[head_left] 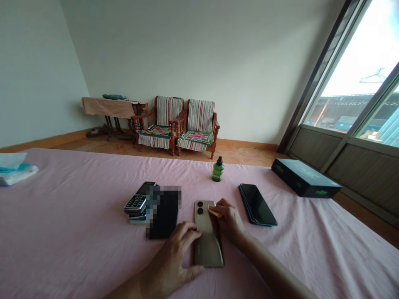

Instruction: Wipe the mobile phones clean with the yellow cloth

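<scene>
A gold smartphone [208, 245] lies back up on the pink cloth, its round camera lenses at the far end. My left hand [174, 257] grips it from the left, fingers at the long edge and thumb at the near end. In my right hand [230, 219] is a small pale yellow piece, perhaps a cloth or sponge [215, 212], pinched and pressed to the phone's back beside the lenses. Left of the phone is a dark flat object [166, 216], partly blurred out. Beyond that, a keypad phone [140, 197] tops a small stack of devices.
To the right lies a dark tablet or large phone [258, 204]. A green spray bottle [217, 169] stands farther back, and a black box [305, 177] sits at the far right. A tissue pack [17, 175] is at the left edge. Two wooden chairs [199, 118] stand by the wall.
</scene>
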A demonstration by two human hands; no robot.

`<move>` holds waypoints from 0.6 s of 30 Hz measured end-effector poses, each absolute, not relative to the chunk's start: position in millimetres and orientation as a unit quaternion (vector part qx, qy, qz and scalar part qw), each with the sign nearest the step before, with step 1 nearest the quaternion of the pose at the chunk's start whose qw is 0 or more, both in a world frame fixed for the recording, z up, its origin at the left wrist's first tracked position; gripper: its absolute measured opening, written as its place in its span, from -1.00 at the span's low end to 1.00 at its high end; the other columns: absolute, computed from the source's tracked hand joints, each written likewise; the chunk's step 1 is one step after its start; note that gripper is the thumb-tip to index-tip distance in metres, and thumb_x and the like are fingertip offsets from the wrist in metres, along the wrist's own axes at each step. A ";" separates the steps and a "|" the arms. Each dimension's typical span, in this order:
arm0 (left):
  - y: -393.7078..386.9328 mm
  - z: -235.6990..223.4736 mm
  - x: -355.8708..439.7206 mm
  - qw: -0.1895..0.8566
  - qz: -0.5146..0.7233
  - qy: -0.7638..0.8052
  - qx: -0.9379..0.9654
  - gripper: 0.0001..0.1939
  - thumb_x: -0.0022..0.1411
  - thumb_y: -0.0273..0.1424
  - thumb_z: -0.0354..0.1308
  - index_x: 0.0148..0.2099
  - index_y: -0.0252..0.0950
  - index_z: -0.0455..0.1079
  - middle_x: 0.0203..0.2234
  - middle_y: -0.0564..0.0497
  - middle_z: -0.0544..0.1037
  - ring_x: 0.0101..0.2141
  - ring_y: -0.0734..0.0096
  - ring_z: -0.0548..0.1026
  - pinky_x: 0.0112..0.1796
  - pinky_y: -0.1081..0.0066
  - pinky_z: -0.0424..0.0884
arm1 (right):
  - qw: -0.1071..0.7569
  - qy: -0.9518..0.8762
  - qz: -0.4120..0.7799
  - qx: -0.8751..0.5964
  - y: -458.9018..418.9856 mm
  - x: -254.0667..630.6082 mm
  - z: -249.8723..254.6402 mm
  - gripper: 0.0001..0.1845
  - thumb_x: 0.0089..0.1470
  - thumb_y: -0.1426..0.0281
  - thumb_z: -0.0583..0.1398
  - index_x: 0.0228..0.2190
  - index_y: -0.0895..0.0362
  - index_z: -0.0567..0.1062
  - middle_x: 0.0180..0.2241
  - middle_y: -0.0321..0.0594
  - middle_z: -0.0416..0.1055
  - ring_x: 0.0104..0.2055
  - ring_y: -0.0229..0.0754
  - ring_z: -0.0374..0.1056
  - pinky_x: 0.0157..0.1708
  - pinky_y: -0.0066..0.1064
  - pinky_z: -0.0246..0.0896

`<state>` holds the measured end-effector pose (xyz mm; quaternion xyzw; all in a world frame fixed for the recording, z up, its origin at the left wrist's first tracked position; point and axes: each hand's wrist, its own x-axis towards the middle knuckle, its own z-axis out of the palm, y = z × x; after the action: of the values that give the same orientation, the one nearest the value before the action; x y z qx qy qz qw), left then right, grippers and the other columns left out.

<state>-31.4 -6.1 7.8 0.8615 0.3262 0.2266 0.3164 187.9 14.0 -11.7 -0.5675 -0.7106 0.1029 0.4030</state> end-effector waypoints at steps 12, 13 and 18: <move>-5.8 6.2 -31.3 0.305 0.231 0.323 0.866 -0.43 0.02 -0.40 0.33 0.10 -0.16 0.31 0.07 -0.09 0.30 0.09 0.09 0.29 0.11 0.13 0.23 | 0.303 -0.782 0.249 -0.484 -84.8 171.8 0.5 -0.80 -0.11 0.57 0.21 -0.50 0.05 0.60 -0.47 -0.27 0.39 -0.46 -0.29 0.29 -0.51 -0.52 0.07; -6.2 5.7 -31.3 0.303 0.234 0.324 0.865 -0.43 0.02 -0.40 0.33 0.10 -0.15 0.31 0.07 -0.09 0.30 0.10 0.08 0.28 0.12 0.12 0.23 | 0.318 -0.766 0.268 -0.490 -82.2 172.3 4.9 -0.75 -0.13 0.60 0.18 -0.51 0.06 0.61 -0.48 -0.28 0.38 -0.47 -0.31 0.29 -0.52 -0.53 0.06; -3.4 -4.9 -33.6 0.285 0.233 0.330 0.869 -0.38 0.03 -0.43 0.31 0.15 -0.12 0.25 0.14 -0.09 0.24 0.14 0.07 0.25 0.13 0.11 0.22 | 0.412 -0.613 0.281 -0.613 -49.9 169.0 24.6 -0.75 -0.11 0.60 0.12 -0.59 0.17 0.58 -0.53 -0.27 0.37 -0.47 -0.29 0.27 -0.53 -0.52 0.02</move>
<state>-33.6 -3.4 -4.9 0.8690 0.3301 0.2334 0.2854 169.0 -49.9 24.6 -0.6132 -0.6126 0.2807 0.4123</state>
